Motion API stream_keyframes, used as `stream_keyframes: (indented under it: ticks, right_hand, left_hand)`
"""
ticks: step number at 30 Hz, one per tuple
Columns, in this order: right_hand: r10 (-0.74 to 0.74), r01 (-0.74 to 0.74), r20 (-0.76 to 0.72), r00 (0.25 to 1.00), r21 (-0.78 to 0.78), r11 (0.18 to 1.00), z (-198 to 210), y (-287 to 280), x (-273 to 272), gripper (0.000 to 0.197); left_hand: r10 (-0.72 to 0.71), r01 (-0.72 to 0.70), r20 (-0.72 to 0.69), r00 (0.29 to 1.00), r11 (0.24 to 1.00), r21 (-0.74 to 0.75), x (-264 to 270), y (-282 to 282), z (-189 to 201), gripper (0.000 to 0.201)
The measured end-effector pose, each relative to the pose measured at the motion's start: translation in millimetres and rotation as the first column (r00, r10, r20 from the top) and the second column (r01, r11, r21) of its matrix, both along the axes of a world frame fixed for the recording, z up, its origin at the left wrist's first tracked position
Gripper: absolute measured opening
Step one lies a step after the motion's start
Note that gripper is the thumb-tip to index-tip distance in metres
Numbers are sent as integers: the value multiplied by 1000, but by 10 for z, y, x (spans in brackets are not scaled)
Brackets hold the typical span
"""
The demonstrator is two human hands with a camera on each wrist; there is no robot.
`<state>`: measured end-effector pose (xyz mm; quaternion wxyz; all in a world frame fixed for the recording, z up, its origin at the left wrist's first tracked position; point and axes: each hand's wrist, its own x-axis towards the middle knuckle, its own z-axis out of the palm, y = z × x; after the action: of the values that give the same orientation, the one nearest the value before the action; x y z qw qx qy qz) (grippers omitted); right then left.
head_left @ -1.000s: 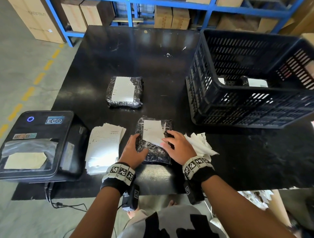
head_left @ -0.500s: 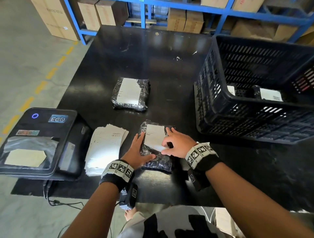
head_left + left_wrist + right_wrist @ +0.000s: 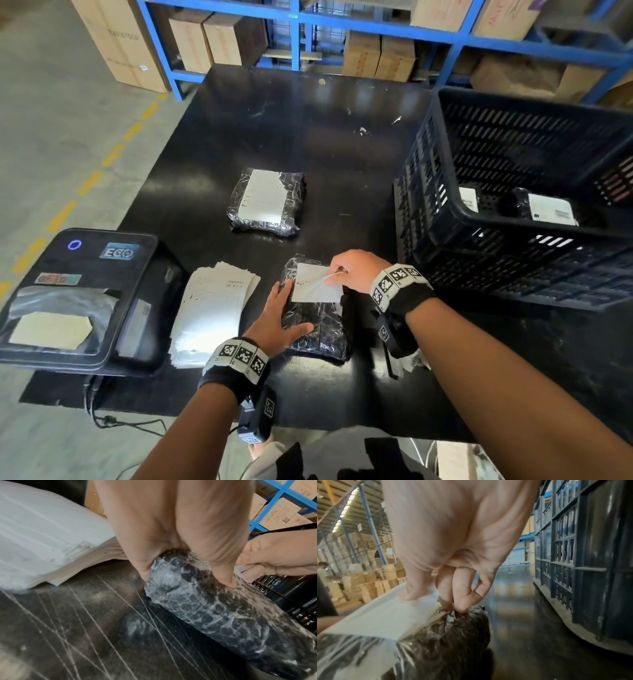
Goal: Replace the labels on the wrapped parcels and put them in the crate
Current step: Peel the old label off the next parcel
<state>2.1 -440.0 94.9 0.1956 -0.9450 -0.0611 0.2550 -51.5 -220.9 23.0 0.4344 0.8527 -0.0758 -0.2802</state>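
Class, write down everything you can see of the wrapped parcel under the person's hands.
The parcel is a flat, oblong block, dark under crinkled, shiny clear film. It lies flat on the black table, with its long side pointing away from the person. A white label covers its far end. The left hand rests on its left side, and the right hand pinches the label's far right corner.

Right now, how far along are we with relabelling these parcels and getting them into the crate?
Looks done: two labelled parcels lie in the crate. In hand: the left hand presses down the near parcel while the right hand pinches a corner of its label, apparently peeling it. Left: relabel and crate that one, then the far parcel, which lies untouched. A stack of labels waits alongside.
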Motion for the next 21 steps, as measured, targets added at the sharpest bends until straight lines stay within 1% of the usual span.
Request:
stream_keyframes:
  ticks: [3, 6, 8, 12, 14, 16, 18, 19, 20, 21]
  right_hand:
    - [-58, 58, -5, 998, 24, 998, -32, -7, 19, 13]
    - [-119, 121, -17, 993, 101, 988, -67, -29, -29, 17]
    - [-136, 145, -69, 988, 135, 980, -80, -41, -54, 29]
    - [-135, 172, -207, 969, 170, 970, -21, -28, -135, 62]
    - [-106, 149, -234, 966, 173, 974, 33, -14, -202, 75]
    - [-127, 171, -225, 966, 190, 967, 71, 19, -278, 82]
    - [-206, 238, -150, 967, 243, 940, 78, 77, -362, 79]
    - [-242, 250, -62, 968, 257, 933, 58, 118, -411, 74]
    - [-264, 241, 63, 963, 247, 939, 32, 169, -460, 67]
    - [-254, 212, 201, 946, 208, 955, 0, 226, -503, 59]
  left_hand:
    - [-14, 14, 3, 1000, 1000, 9, 6, 2, 0, 101]
    - [-18, 18, 3, 1000, 1000, -1, 8, 12, -17, 101]
    - [-26, 26, 11, 1000, 1000, 5, 5, 17, -24, 100]
    - [-33, 33, 26, 999, 999, 4, -2, 27, -40, 100]
    - [-35, 35, 25, 999, 999, 5, -1, 28, -46, 100]
    - [-34, 34, 20, 999, 999, -1, -2, 32, -51, 100]
    - [-33, 33, 17, 999, 999, -13, -1, 43, -58, 100]
    - [-34, 34, 17, 999, 999, -16, 0, 46, -59, 100]
    - [-37, 37, 18, 999, 999, -17, -3, 46, -58, 100]
    - [-38, 38, 21, 999, 999, -17, -4, 42, -54, 100]
